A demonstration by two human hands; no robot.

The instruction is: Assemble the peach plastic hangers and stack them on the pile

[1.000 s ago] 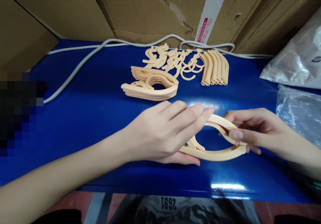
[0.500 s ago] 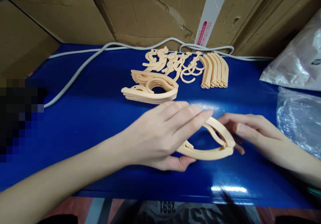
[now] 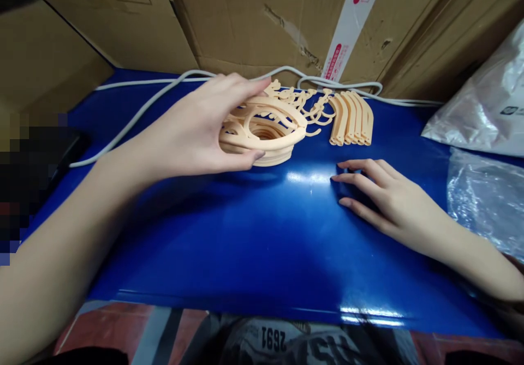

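Observation:
My left hand (image 3: 196,127) grips a beige plastic folding clothes hanger (image 3: 282,143), folded up, with the thumb at its near side and the fingers over its far side. That hanger is right on top of a stack of folded hangers (image 3: 276,160); I cannot tell whether it rests on them. My palm hides its left end. Out to the right, my right hand (image 3: 388,198) is low over the blue table (image 3: 254,245), fingers spread and holding nothing. Behind the stack lie loose beige hooks (image 3: 301,100), and beside them a row of hanger arms (image 3: 352,119).
A white cable (image 3: 151,100) snakes along the back of the table, in front of cardboard boxes (image 3: 254,32). At the right are a filled white plastic bag (image 3: 483,114) and a clear plastic bag (image 3: 478,201). A dark, pixelated object stands at the left edge.
My left hand has carried the folded hanger from the front of the table back and left onto the stack. My right hand has come away from the hanger, its fingers now spread.

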